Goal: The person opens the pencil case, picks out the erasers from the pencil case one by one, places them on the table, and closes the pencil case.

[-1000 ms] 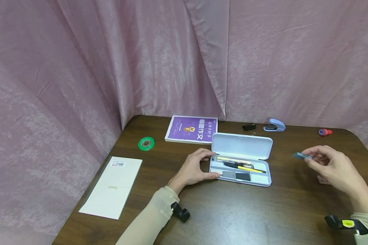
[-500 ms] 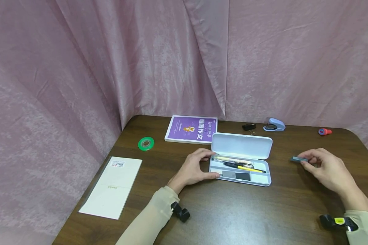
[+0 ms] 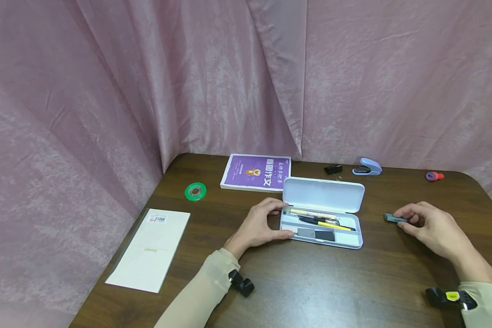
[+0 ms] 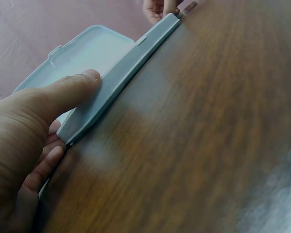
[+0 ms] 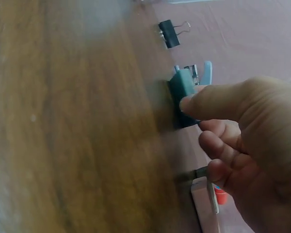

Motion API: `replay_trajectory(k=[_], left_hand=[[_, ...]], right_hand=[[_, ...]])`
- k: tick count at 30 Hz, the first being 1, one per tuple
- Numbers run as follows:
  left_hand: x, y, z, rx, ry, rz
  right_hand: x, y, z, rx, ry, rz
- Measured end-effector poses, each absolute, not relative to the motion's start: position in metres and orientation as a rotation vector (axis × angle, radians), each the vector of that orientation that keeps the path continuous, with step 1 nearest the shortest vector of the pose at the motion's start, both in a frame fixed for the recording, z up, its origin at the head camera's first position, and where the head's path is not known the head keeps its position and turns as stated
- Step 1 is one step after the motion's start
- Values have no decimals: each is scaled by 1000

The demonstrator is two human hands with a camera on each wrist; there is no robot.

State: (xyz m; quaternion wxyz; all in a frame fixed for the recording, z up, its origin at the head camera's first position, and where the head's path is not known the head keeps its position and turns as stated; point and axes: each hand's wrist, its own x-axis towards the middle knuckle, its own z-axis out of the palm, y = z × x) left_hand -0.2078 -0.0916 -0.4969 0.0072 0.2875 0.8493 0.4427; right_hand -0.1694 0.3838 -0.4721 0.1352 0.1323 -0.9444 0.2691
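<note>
My left hand (image 3: 256,226) grips the left end of an open pale blue pencil case (image 3: 324,195), thumb on the front rim and fingers at the hinge side. In the left wrist view the thumb lies along the wall of the case (image 4: 119,80). Inside the case lie several pens (image 3: 320,220) and, in the front compartment, a grey-and-black flat piece (image 3: 311,234). To the right of the case, my right hand (image 3: 436,228) pinches a small teal-grey block (image 3: 390,218) between thumb and fingers. The right wrist view shows the block (image 5: 183,92) close above the table, its kind unclear.
Behind the case are a purple book (image 3: 250,172), a black binder clip (image 3: 333,169), a light blue stapler (image 3: 367,167) and a red cap-like piece (image 3: 434,176). Green tape (image 3: 195,192) and a white pad (image 3: 151,250) lie left. A pinkish block (image 5: 203,204) sits beyond my right fingers.
My right hand has moved left and slightly nearer me with the teal-grey block, towards the pencil case, and come lower. The left hand and the case have stayed in place.
</note>
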Motion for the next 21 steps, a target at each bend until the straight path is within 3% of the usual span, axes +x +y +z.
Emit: replay_trajectory(k=[21], left_hand=[[-208,-92,-498,891,2663,1363]], right_hand=[[-166,381,-456,329,-2830,952]])
